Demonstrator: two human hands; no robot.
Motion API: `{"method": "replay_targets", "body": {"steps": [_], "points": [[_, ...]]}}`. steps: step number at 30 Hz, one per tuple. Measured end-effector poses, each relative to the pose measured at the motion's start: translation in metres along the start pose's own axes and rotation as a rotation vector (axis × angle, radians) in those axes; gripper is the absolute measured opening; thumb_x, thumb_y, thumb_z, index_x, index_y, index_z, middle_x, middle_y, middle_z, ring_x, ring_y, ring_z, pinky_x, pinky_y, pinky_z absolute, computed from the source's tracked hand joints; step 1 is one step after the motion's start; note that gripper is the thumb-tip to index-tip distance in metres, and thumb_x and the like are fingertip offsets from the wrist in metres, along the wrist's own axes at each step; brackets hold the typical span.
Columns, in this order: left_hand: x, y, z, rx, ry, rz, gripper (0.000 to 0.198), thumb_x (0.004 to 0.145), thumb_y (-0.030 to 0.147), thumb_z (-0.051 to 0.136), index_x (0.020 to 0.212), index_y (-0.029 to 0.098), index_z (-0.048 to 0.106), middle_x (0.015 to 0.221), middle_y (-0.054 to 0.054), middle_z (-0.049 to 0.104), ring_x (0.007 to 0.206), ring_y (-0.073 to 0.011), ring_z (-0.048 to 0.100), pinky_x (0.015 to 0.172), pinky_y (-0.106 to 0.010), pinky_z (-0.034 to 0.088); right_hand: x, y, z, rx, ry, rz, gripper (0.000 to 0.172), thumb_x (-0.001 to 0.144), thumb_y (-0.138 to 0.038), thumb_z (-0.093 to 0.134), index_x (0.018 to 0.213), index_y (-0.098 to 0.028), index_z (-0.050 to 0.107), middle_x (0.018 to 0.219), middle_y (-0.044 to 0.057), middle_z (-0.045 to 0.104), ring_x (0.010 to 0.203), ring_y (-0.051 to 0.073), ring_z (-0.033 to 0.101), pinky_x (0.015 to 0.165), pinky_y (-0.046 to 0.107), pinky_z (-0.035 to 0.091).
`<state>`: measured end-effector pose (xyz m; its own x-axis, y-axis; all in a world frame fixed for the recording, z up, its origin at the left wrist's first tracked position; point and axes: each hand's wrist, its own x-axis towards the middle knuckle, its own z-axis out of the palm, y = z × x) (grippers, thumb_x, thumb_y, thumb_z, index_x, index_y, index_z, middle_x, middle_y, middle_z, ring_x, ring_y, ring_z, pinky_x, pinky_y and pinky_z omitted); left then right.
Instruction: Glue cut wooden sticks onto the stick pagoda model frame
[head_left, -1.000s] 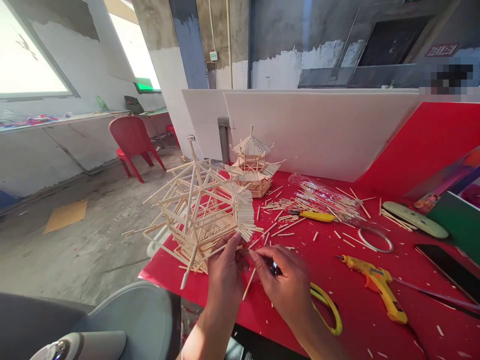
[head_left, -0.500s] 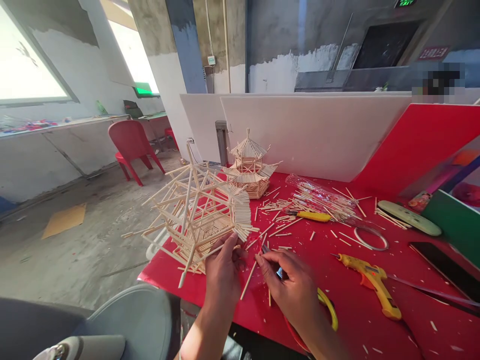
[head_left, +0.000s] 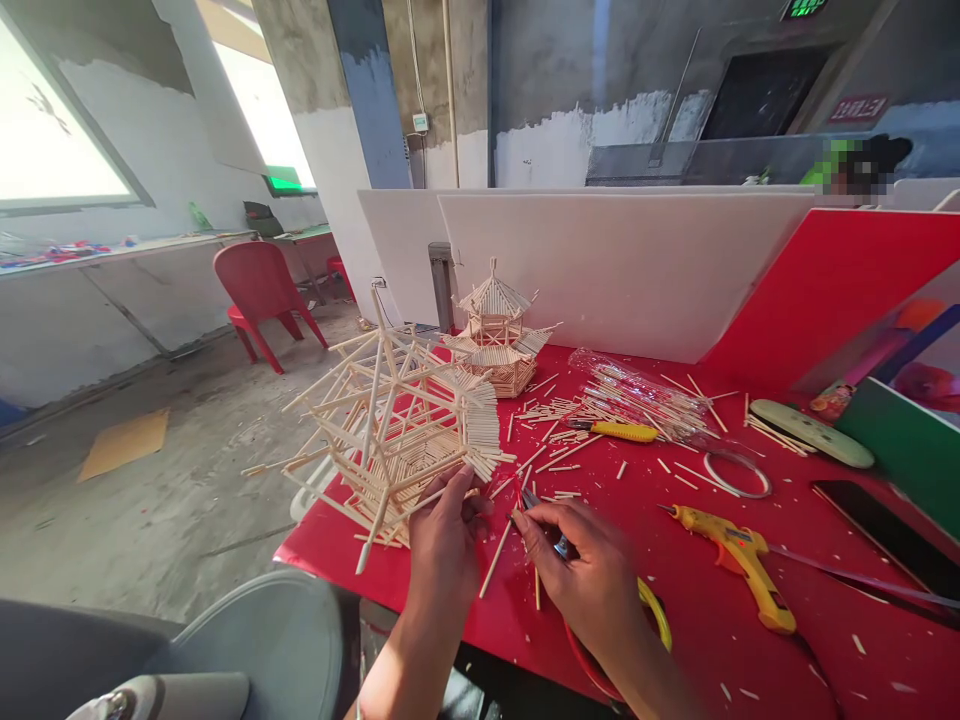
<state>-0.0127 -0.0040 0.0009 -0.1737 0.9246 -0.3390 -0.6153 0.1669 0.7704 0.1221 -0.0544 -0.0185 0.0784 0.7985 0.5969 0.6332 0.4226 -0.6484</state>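
A half-covered pavilion model [head_left: 390, 400] of thin wooden sticks stands at the table's left edge, tilted a little. My left hand [head_left: 446, 535] is closed at its lower right rim, thumb on top of the short roof sticks. Close beside it, my right hand [head_left: 581, 555] is closed around the head of a pair of pliers [head_left: 654, 608], whose red and yellow handles come out below the palm. The pliers' tips point toward my left fingertips. A small stick may lie between the right thumb and forefinger; I cannot make it out. Loose sticks [head_left: 495, 555] lie under both hands.
Behind stands a finished stick pagoda [head_left: 496, 340]. On the red table [head_left: 615, 520] are a yellow utility knife [head_left: 622, 431], bagged sticks [head_left: 645, 400], a clear tape ring [head_left: 739, 473], a yellow glue gun [head_left: 739, 560] and a phone [head_left: 885, 535]. White boards [head_left: 615, 270] wall the back.
The view has shifted very slightly. Both hands keep nearly the same place and grip, and the model stays put. In the background a person's head has moved a little.
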Motion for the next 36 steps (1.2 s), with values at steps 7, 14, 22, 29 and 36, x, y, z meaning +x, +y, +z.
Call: {"method": "replay_targets", "body": {"steps": [7, 14, 22, 29, 36], "points": [[-0.002, 0.004, 0.003, 0.008, -0.017, -0.001, 0.037, 0.055, 0.023, 0.087, 0.084, 0.015, 0.065, 0.066, 0.003, 0.066, 0.045, -0.0074, 0.056, 0.037, -0.016, 0.036, -0.001, 0.0, 0.0, -0.004, -0.034, 0.013, 0.01, 0.093, -0.027, 0.061, 0.086, -0.022, 0.066, 0.073, 0.001, 0.067, 0.068, 0.014, 0.061, 0.068, 0.025, 0.047], [-0.026, -0.001, -0.021, 0.035, 0.037, -0.02, 0.038, 0.058, 0.024, 0.089, 0.087, 0.017, 0.067, 0.059, 0.003, 0.061, 0.048, -0.0077, 0.054, 0.04, -0.015, 0.037, -0.008, 0.027, -0.015, -0.177, -0.215, 0.139, 0.018, 0.094, -0.036, 0.058, 0.087, -0.023, 0.07, 0.081, 0.001, 0.072, 0.075, 0.015, 0.067, 0.069, 0.025, 0.048], [-0.032, -0.038, -0.04, 0.127, 0.012, -0.175, 0.039, 0.05, 0.027, 0.091, 0.08, 0.012, 0.07, 0.055, 0.002, 0.061, 0.045, -0.0067, 0.05, 0.04, -0.015, 0.037, 0.054, 0.118, -0.022, -0.526, -0.507, 0.408, 0.015, 0.092, -0.026, 0.061, 0.101, -0.019, 0.071, 0.102, 0.007, 0.072, 0.091, 0.022, 0.067, 0.077, 0.035, 0.052], [-0.021, -0.049, -0.042, 0.226, -0.023, -0.114, 0.035, 0.059, 0.035, 0.088, 0.077, 0.015, 0.066, 0.053, 0.001, 0.061, 0.043, -0.0075, 0.051, 0.04, -0.015, 0.035, 0.071, 0.146, -0.009, -0.559, -0.68, 0.425, 0.03, 0.096, -0.036, 0.059, 0.12, -0.018, 0.06, 0.121, 0.008, 0.062, 0.102, 0.021, 0.063, 0.087, 0.041, 0.055], [-0.015, -0.056, -0.039, 0.286, -0.027, -0.119, 0.036, 0.061, 0.039, 0.087, 0.079, 0.016, 0.065, 0.053, 0.001, 0.062, 0.04, -0.0074, 0.051, 0.037, -0.015, 0.033, 0.046, 0.117, -0.025, -0.518, -0.628, 0.344, 0.01, 0.089, -0.032, 0.067, 0.093, -0.024, 0.07, 0.097, 0.004, 0.068, 0.086, 0.018, 0.064, 0.067, 0.027, 0.041]]}}
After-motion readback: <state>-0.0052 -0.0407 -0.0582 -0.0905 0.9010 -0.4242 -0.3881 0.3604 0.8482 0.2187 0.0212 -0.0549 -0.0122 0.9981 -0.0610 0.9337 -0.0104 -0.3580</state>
